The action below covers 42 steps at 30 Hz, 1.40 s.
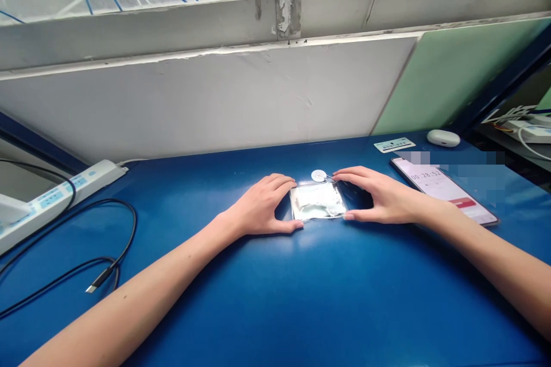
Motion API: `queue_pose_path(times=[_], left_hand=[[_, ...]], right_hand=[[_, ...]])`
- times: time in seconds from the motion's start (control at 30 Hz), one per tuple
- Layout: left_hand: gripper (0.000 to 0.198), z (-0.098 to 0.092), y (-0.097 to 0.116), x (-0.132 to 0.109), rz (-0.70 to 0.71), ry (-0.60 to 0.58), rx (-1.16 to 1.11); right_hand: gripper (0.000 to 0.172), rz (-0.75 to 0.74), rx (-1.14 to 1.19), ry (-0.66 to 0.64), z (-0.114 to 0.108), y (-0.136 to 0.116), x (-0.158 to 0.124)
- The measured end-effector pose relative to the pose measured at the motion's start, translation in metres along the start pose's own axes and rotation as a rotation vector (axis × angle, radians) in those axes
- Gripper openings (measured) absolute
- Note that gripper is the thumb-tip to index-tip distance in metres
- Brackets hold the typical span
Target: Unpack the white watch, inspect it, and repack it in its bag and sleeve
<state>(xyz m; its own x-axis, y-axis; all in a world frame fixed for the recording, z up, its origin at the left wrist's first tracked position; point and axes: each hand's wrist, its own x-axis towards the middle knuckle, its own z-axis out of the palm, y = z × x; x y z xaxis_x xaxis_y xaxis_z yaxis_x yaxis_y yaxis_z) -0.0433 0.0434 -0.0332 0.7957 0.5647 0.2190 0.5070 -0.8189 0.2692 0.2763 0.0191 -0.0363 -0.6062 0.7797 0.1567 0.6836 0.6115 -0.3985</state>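
Note:
A small flat silvery pouch [318, 202] in a clear, shiny sleeve lies on the blue table in front of me. My left hand [269, 203] grips its left side, fingers at the far corner and thumb at the near corner. On the opposite side, my right hand [374, 195] takes the right edge between its index finger and thumb in the same way. Just beyond the pouch's far edge rests a white round disc [319, 175]; a thin dark cord or wire runs from it toward my right fingertips. Glare hides the pouch's surface detail.
A phone [443, 189] showing a timer lies beyond my right forearm. Behind it are a white earbud case [443, 137] and a printed card [395, 145]. At left stand a power strip [60, 198] and a looped black cable [101, 280]. A wall panel [206, 106] borders the table's back.

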Motion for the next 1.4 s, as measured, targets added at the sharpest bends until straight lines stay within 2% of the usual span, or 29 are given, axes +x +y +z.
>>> queue_pose_path(times=[0.27,0.7,1.23,1.4], left_hand=[[0.074,-0.0017,0.0016,0.0002,-0.021,0.005,-0.010],[0.074,-0.0008,0.0011,-0.0003,-0.040,0.048,0.008],[0.070,-0.0012,0.0016,0.0001,-0.039,0.054,-0.021],[0.074,-0.0029,0.0023,0.0001,-0.038,0.042,-0.040]], right_hand=[[0.079,0.020,0.003,-0.033,-0.0005,-0.0011,-0.0009],[0.085,-0.006,0.016,-0.013,-0.0013,0.0008,-0.0019],[0.081,-0.024,-0.010,-0.024,-0.0003,0.0007,-0.0017],[0.081,-0.017,-0.025,-0.037,-0.0007,0.0004,-0.0017]])
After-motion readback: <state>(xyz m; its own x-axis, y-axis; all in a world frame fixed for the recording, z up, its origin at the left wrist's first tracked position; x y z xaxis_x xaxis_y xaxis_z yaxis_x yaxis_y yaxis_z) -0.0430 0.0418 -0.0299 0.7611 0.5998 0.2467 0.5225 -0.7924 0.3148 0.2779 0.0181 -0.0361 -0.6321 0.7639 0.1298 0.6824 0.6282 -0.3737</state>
